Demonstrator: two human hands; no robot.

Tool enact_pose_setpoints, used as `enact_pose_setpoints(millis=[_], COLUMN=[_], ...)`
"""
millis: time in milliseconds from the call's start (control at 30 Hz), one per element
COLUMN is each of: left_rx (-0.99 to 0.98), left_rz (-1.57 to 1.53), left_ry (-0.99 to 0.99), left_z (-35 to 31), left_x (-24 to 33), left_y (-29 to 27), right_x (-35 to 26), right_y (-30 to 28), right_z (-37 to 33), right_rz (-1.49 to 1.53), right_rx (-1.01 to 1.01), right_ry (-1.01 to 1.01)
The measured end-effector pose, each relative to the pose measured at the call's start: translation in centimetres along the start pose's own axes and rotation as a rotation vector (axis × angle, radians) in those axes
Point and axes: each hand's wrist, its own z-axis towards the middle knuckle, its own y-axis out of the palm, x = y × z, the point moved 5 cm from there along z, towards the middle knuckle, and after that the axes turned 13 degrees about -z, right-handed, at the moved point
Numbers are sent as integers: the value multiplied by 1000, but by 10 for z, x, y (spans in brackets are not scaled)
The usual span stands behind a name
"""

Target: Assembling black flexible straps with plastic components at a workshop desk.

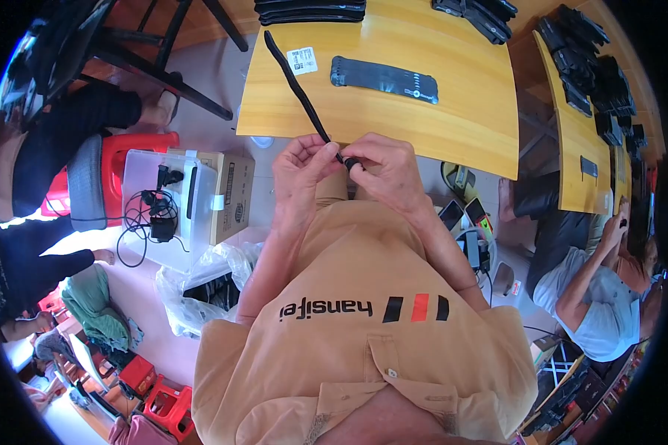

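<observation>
— Nearest first: left hand (298, 172) pinched, thumb against fingertips, on the near end of the long, thin black flexible strap (298, 87), just this side of the wooden table's edge.

— And the right hand (388, 172)?

— Curled tight beside the left, knuckles nearly touching it, fingertips closed on a small black loop-like fitting (352, 162) right at the strap's end. Hard to tell whether already threaded or only butted against it.

— Best handling here, judged from that?

— Probably: keep the pinch close to the strap's tip so the limp end stays stiff; hold the fitting square to it; keep both wrists steady above the lap rather than lifted. Worth keeping the far length lying straight, to avoid a twist.

— Pose overall?

— Both forearms rising from the tan shirt (364, 311), elbows tucked, wrists bent inward, hands meeting at chest centre.

— Farther out?

— Strap running up and leftward across the glossy yellow wooden table (453, 119), past a small white printed label (302, 60). Beyond it, a wide flat black band (384, 78) lying crosswise, well apart from the hands. At the far edge, stacks of flat black pieces (310, 10).
</observation>
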Motion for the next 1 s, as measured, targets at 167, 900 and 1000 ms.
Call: enact_pose_setpoints(millis=[167, 900, 1000], left_rx=[31, 65, 27], left_rz=[64, 584, 559], left_ry=[25, 5, 8], left_z=[-1, -1, 1], left_x=[2, -10, -15], left_y=[3, -19, -25], right_x=[1, 32, 33], right_y=[2, 31, 35], right_z=[0, -9, -9], right_rz=[-68, -160, -112], right_rx=[-61, -4, 9], right_ry=[23, 167, 198])
